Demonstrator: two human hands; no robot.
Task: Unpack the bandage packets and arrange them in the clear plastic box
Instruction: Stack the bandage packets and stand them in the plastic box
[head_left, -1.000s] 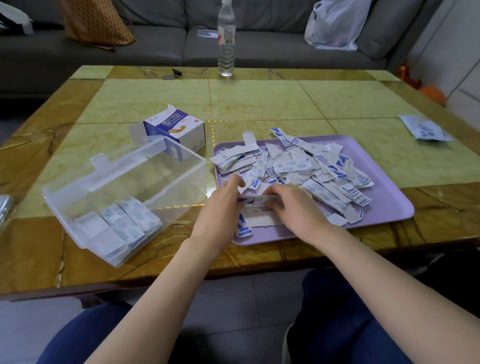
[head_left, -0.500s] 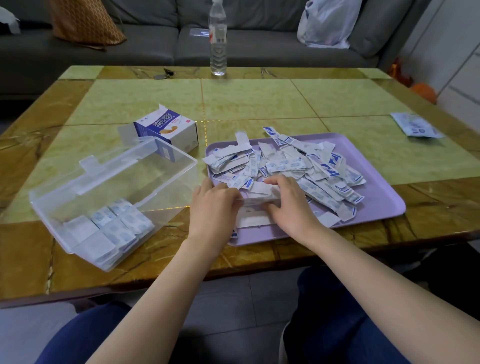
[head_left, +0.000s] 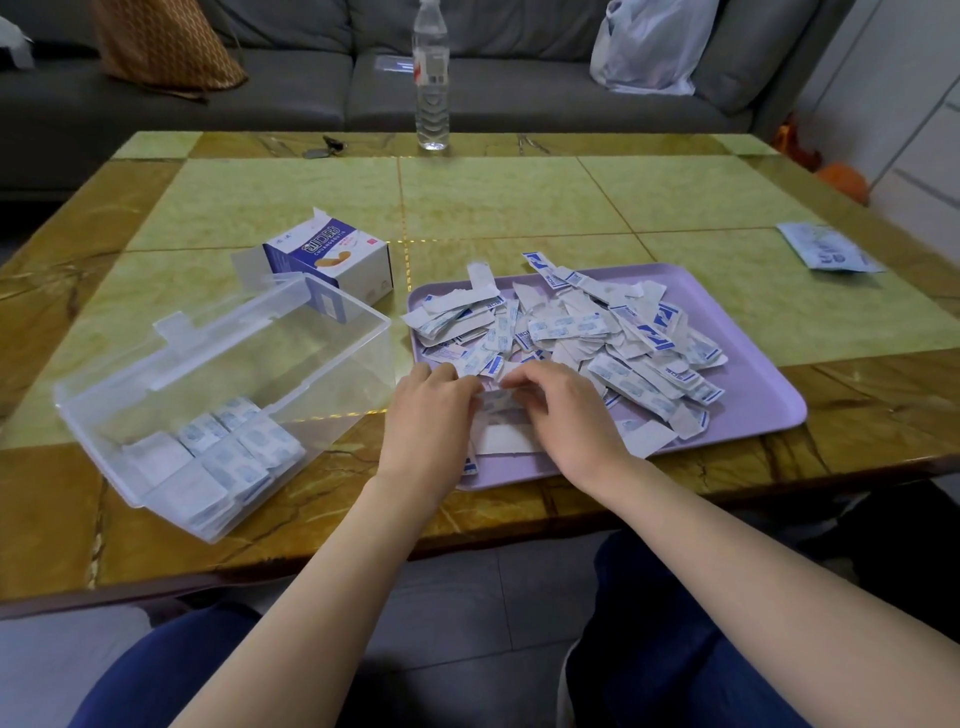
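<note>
Drawn closer together, left hand (head_left: 431, 415) and right hand (head_left: 569, 418) pinched one packet (head_left: 493, 401) over the tray (head_left: 753, 415); peeling slowly seemed wisest.

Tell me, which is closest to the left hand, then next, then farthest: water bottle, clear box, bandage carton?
1. Clear box, just left of the left hand.
2. Bandage carton, behind the box.
3. Water bottle, at the far edge.

Two bare forearms (head_left: 311, 597), dark blue trousers (head_left: 675, 649) on both legs
</note>
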